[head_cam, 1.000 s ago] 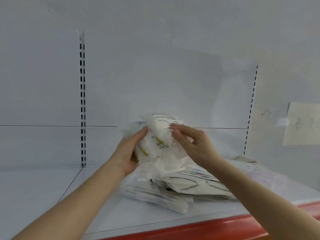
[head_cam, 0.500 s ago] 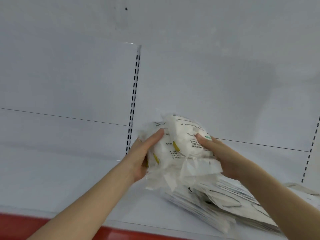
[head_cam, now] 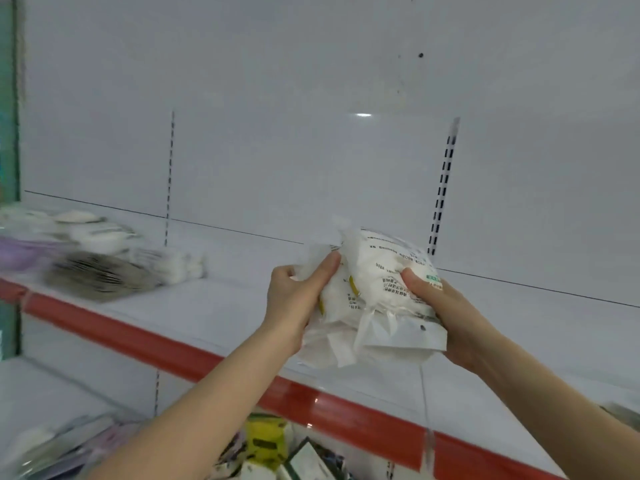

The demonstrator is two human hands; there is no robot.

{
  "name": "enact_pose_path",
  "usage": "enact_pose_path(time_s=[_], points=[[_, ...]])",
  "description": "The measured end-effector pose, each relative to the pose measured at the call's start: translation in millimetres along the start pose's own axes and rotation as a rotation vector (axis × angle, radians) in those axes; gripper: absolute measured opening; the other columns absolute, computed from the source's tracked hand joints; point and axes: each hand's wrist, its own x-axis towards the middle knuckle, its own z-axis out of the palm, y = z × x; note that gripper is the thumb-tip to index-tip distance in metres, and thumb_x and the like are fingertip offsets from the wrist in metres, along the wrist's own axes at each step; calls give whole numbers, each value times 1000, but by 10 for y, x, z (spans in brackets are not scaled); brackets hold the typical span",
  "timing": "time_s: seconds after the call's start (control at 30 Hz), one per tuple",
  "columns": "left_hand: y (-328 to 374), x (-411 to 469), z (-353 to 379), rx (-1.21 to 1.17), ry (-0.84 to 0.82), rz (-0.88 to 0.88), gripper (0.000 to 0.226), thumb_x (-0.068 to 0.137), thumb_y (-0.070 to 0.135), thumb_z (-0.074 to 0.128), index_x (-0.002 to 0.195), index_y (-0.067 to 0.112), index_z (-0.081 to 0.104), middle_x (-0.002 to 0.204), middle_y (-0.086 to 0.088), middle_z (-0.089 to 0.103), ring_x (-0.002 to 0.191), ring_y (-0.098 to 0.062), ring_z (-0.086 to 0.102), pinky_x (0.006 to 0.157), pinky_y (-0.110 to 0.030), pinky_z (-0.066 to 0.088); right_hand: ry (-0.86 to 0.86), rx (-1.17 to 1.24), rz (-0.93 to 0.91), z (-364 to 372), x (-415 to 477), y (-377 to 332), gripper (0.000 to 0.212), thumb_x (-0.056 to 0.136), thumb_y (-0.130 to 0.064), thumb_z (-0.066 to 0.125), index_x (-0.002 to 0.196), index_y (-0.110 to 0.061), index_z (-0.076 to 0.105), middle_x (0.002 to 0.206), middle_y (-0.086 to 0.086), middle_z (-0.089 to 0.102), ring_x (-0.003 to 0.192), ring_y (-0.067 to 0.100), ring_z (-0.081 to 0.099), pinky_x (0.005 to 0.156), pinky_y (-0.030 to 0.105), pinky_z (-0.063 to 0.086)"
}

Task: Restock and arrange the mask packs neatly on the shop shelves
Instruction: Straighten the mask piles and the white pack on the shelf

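A bundle of white mask packs (head_cam: 372,292) in clear wrappers with printed text and yellow marks is held up above the white shelf (head_cam: 214,306). My left hand (head_cam: 298,299) grips the bundle's left side, thumb on top. On the right side, my right hand (head_cam: 440,313) clamps the bundle with the thumb pressed into the front pack. The bundle hangs in the air, apart from the shelf board. More packs lie blurred at the shelf's far left: white ones (head_cam: 93,233), a grey stack (head_cam: 100,275) and purple ones (head_cam: 20,251).
The shelf has a red front strip (head_cam: 138,337) and a white back panel with slotted uprights (head_cam: 441,192). A lower shelf below holds boxed goods, among them a yellow-green pack (head_cam: 266,438) and blurred packs at the left (head_cam: 52,441). A green post stands at the left edge.
My view has swung left along the shelf with the bundle still in both hands. The loose pile of flat packs that lay under the bundle is out of view; stocked packs at the far left have appeared.
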Motion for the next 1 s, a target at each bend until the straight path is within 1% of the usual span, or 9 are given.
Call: enact_pose_path(time_s=[0.07,0.17,0.27,0.37,0.53,0.67,0.8,0.87,1.0], points=[[155,33,-545,64,35,16,50,71,53,69,99,14,53,89,1,61,74,-11,61,62,-26,48,8,7,-6,526,131,124,65,59,-42,73,117,-15,59,102,5,73,89,23,71,64,33,57],[336,61,-1309,148,24,7,85,72,64,58,138,16,34,111,7,55,97,-10,55,80,-32,46,-8,-21,-33,1315,282,291,70,57,-43,74,119,-15,58,102,4,73,90,25,70,67,36,57],[472,66,-1831,160,-55,-5,56,79,52,59,121,23,37,97,17,54,81,3,54,64,-20,45,-54,-59,-74,1963,390,380,65,62,-42,74,119,-17,56,101,2,73,85,20,71,55,26,54],[622,191,-2232,158,-42,26,51,80,42,66,122,19,50,103,7,69,86,-7,68,65,-21,53,-149,-108,-88,2457,523,398,61,69,-47,68,122,-21,54,105,-1,72,92,17,70,71,30,55],[842,569,-2782,165,20,69,47,80,36,66,122,18,55,104,2,71,86,-12,70,65,-24,54,-237,-138,-21,3004,961,348,54,81,-61,49,121,-26,56,109,-5,70,99,17,67,94,41,49],[1031,1013,-3190,199,108,69,92,52,55,77,131,16,50,114,-1,67,96,-19,68,83,-38,56,-166,-179,2,3403,1468,371,31,91,-46,47,110,-24,57,91,-10,67,80,10,60,79,30,43],[1222,1652,-3604,261,127,42,43,73,40,72,107,14,65,98,-2,73,84,-20,70,79,-36,56,-153,-246,-48,3868,2112,389,34,91,-49,47,108,-21,56,87,-8,65,66,7,58,53,18,42],[1356,1981,-3795,332,112,6,33,77,42,68,98,17,68,92,-2,73,77,-19,69,74,-30,55,-159,-274,-77,4117,2444,357,35,91,-51,47,107,-21,56,85,-7,65,63,7,56,46,16,40],[1632,2609,-4181,417,104,-48,30,80,46,63,94,19,67,89,-3,70,67,-17,63,54,-20,50,-205,-286,-80,4609,3075,273,38,91,-51,46,102,-17,61,88,-1,68,77,18,58,60,23,40]])
